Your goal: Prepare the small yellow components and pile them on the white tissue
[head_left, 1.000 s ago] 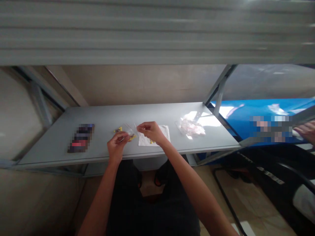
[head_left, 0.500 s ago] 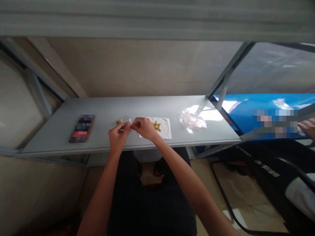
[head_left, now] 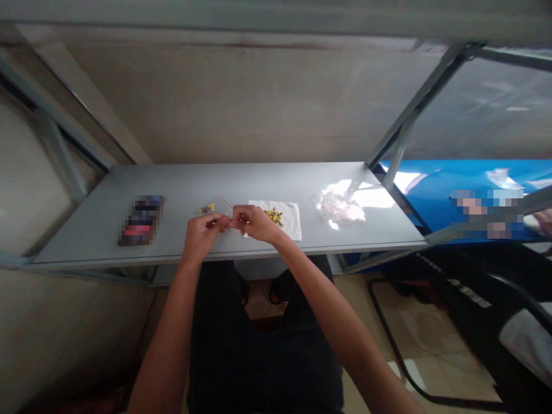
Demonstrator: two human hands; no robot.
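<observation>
My left hand (head_left: 203, 231) and my right hand (head_left: 254, 223) meet fingertip to fingertip above the grey table. Both are closed in a pinch; whatever sits between the fingers is too small and hidden to name. Just beyond them shows a small clear plastic bag (head_left: 225, 202) with a reddish line; whether the fingers touch it I cannot tell. Small yellow and dark pieces (head_left: 274, 216) lie on a white cloth (head_left: 292, 223) beside my right hand. A smaller group of yellow and dark pieces (head_left: 206, 209) lies behind my left hand.
A pile of clear plastic bags (head_left: 340, 207) lies on the right of the grey table (head_left: 181, 184). A blurred-out dark item (head_left: 141, 220) is at the left. Metal posts (head_left: 414, 109) frame the table. A blue table (head_left: 435, 178) and another person's hand (head_left: 544, 221) are at far right.
My hands have drawn closer together, and my left fingers now point more to the right. The clear bag shows more plainly beyond them. The view has shifted slightly.
</observation>
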